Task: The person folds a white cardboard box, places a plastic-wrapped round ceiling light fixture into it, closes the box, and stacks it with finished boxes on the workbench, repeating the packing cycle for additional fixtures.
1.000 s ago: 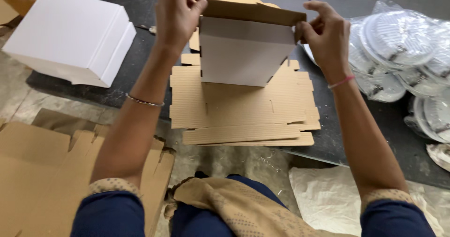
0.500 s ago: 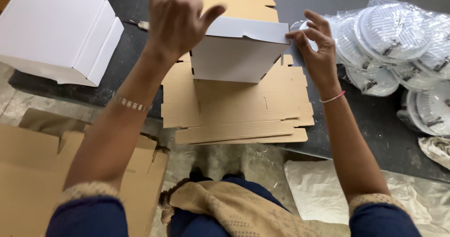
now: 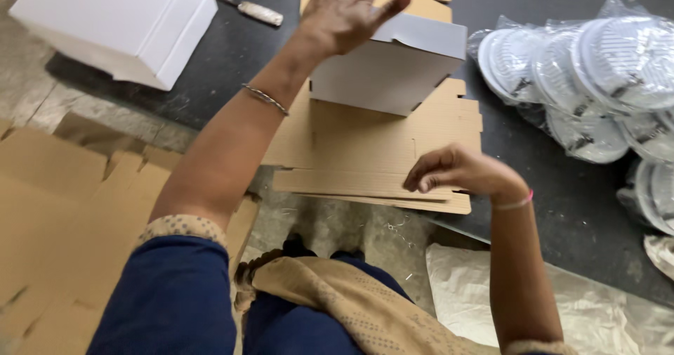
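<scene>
Your left hand [image 3: 345, 9] hovers flat and spread, its grip open and empty, just above the folded white box [image 3: 388, 70], which sits on a stack of flat brown cardboard blanks [image 3: 365, 148] on the dark surface [image 3: 547, 186]. Your right hand [image 3: 460, 172], fingers loosely curled around nothing that can be seen, rests at the near edge of that stack. The box looks light and fairly stiff, though thin card dents if squeezed; its side walls, held from both sides, seem the safest hold. A bigger white box [image 3: 119, 25] stands to the left. Bagged white round discs [image 3: 597, 74] lie to the right. More brown cardboard [image 3: 63, 207] covers the floor by your knee.
</scene>
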{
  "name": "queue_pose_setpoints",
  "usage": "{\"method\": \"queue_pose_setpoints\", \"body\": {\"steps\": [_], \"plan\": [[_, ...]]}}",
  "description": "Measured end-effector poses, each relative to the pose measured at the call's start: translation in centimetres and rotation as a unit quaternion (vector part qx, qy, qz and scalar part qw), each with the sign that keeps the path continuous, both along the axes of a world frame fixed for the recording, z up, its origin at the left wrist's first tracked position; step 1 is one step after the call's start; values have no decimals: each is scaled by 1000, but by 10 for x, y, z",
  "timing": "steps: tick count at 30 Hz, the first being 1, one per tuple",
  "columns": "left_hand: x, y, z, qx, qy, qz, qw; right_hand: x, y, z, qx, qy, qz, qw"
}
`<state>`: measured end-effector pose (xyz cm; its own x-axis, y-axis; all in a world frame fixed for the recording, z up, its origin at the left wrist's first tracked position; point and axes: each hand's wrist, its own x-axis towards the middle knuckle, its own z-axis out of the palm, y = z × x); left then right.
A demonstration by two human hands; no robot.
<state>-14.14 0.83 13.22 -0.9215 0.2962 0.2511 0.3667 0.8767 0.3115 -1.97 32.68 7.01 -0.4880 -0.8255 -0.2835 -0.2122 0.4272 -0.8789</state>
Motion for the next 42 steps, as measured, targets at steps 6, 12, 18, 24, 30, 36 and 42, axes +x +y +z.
{"method": "queue_pose_setpoints", "body": {"steps": [6,12,18,24,30,36,42], "plan": [[86,5,-34,-52,191,-19,980,6,-19,-43,-325,-412,-401,751],[237,-13,-90,68,198,-83,974,23,-46,-61,-291,-302,-458,784],[273,-97,-103,307,218,194,906,15,-127,-61,-315,-291,-437,791],[241,-155,-97,422,282,273,817,-65,-309,-43,-461,-325,-223,795],[189,-211,-118,448,262,327,789,-117,-455,-43,-275,-286,-275,876],[131,-269,-138,428,236,331,807,-115,-490,-39,-221,-182,-341,895],[112,-285,-144,372,288,329,819,-115,-511,-23,-191,-124,-344,911]]}}
